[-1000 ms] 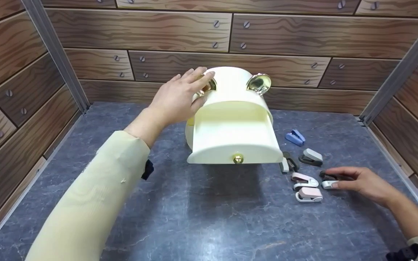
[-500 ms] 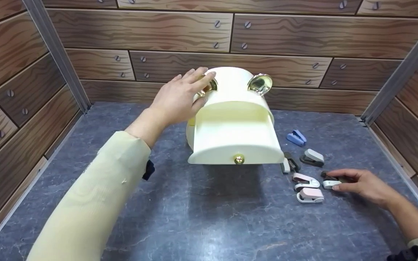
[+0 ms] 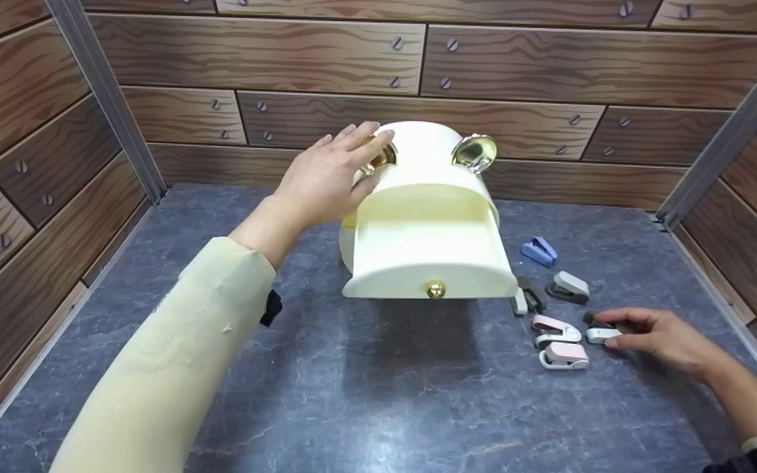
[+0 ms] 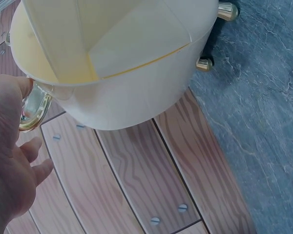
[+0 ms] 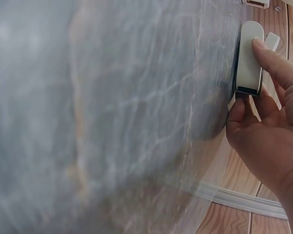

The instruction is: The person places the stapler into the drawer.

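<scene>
A cream desk box with a pulled-out drawer and two gold ear-like rings stands at the centre. My left hand rests at its left gold ring, fingers extended over it; in the left wrist view the ring lies against the hand near the thumb, with other fingers loose. On the table at right, my right hand pinches a small white-and-black stapler between thumb and fingers. The right wrist view has this stapler's white face under the thumb.
Left of my right hand lie several small staplers: a blue one, a white-and-grey one, a black-and-white one beside the drawer front, and two pink-and-white ones. Wood-patterned walls enclose the dark marbled table.
</scene>
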Demonstrator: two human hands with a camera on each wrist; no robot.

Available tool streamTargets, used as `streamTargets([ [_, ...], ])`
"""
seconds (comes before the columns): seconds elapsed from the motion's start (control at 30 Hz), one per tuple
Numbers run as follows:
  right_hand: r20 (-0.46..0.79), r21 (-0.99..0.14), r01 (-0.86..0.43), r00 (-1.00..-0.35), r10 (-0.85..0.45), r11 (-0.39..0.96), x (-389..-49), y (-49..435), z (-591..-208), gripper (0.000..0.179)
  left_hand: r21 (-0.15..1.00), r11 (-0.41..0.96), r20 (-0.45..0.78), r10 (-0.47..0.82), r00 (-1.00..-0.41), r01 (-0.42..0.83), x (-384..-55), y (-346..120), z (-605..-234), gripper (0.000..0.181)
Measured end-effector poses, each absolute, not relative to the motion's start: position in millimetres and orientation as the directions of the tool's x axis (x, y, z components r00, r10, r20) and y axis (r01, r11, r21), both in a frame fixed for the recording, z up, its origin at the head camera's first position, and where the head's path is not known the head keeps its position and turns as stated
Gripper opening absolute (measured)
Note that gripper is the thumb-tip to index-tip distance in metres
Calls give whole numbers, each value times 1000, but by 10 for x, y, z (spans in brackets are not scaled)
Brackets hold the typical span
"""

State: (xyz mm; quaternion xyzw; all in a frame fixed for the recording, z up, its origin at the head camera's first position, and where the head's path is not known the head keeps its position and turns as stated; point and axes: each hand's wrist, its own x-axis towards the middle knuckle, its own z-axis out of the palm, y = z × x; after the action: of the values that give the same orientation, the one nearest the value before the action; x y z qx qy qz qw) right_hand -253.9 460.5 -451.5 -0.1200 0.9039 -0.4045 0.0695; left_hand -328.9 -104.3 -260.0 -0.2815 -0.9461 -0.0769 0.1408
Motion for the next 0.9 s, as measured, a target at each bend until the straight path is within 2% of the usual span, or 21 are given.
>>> streamTargets([
  [0.53, 8, -778, -166, -967, -254, 606, -2509, 4588, -4439, 41, 67, 832, 310, 508, -804, 551, -3287, -1039, -2599, 64],
  [0.9, 81, -804, -210, -965, -248, 556, -2466, 4369, -4078, 38, 64, 828, 316, 513, -798, 557, -3292, -1045, -2605, 64],
])
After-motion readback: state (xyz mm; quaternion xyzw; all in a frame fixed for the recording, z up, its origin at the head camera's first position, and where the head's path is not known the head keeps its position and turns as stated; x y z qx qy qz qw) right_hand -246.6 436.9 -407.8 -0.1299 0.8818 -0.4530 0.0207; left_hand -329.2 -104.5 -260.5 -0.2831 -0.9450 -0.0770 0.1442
